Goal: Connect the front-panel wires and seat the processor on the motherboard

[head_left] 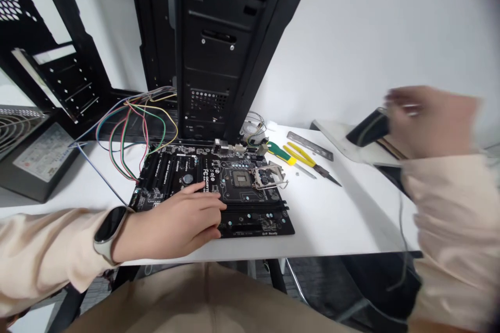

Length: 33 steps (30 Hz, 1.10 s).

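My left hand (183, 218) rests its fingertips on a black motherboard (250, 223), over the memory slots next to the CPU socket (240, 182). The socket's metal retention frame (269, 174) stands raised, and the socket looks bare. My right hand (429, 122) is blurred by motion above the table's right side. A black object (367, 127) sticks out from its fingers and seems to be held. Yellow-handled pliers (308, 164) and a green-and-yellow screwdriver (285, 155) lie to the right of the motherboard.
A black PC case (214, 47) stands upright behind the motherboard, with coloured wires (133, 130) looping in front of it. A power supply (35, 156) sits at the left. A metal bracket (310, 145), a wired CPU cooler (253, 132) and a white panel (351, 143) lie nearby.
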### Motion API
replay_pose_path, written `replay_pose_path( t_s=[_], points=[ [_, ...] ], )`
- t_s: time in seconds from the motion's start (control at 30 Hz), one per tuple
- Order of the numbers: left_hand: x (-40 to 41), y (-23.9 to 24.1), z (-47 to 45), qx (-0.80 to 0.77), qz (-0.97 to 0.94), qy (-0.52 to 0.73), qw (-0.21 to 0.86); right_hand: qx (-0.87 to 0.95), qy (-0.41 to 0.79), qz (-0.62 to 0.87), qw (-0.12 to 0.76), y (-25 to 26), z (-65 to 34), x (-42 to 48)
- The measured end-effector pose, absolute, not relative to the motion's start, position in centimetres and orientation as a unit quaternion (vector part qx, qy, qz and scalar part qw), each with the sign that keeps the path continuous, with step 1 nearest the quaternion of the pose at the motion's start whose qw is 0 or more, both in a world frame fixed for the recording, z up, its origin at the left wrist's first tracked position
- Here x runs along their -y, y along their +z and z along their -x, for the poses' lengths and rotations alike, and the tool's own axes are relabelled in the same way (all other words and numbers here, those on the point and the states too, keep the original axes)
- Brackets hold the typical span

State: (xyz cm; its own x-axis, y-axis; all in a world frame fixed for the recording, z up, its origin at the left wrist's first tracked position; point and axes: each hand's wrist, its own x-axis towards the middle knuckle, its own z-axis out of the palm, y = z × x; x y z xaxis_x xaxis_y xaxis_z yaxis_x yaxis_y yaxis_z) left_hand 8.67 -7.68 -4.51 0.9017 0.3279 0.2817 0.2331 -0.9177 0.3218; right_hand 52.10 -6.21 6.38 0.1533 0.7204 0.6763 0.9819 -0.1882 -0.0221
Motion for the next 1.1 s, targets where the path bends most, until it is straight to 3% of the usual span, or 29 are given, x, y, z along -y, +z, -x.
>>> replay_pose_path(
  t_s=[0.1, 0.27, 0.53, 0.7, 0.9, 1.0, 1.1],
  points=[
    [7.7, -4.5, -8.7, -0.139, -0.968, 0.167, 0.127, 0.633, -0.18, 0.74, 0.14, 3.3, -50.7, 1.7],
    [7.8, -4.4, -8.6, -0.138, -0.969, 0.162, 0.126, 0.702, -0.1, 0.702, 0.073, -1.7, -48.3, -3.0],
    [7.8, -4.5, -8.7, -0.144, -0.965, 0.163, 0.147, 0.701, -0.078, 0.708, 0.042, -0.3, -48.8, -1.5],
    [7.9, -4.4, -8.6, -0.151, -0.96, 0.157, 0.174, 0.758, -0.112, 0.633, 0.112, 1.1, -45.6, 2.8],
    [7.5, -3.9, -8.5, -0.178, -0.926, 0.196, 0.27, 0.872, -0.24, 0.274, 0.328, -0.6, -37.3, 6.4],
    [7.1, -3.6, -8.6, -0.205, -0.904, 0.21, 0.31, 0.906, -0.216, 0.137, 0.337, -2.0, -33.0, 7.4],
    [6.9, -3.5, -8.7, -0.204, -0.9, 0.202, 0.326, 0.925, -0.157, 0.114, 0.327, -3.2, -30.1, 8.1]
  ],
)
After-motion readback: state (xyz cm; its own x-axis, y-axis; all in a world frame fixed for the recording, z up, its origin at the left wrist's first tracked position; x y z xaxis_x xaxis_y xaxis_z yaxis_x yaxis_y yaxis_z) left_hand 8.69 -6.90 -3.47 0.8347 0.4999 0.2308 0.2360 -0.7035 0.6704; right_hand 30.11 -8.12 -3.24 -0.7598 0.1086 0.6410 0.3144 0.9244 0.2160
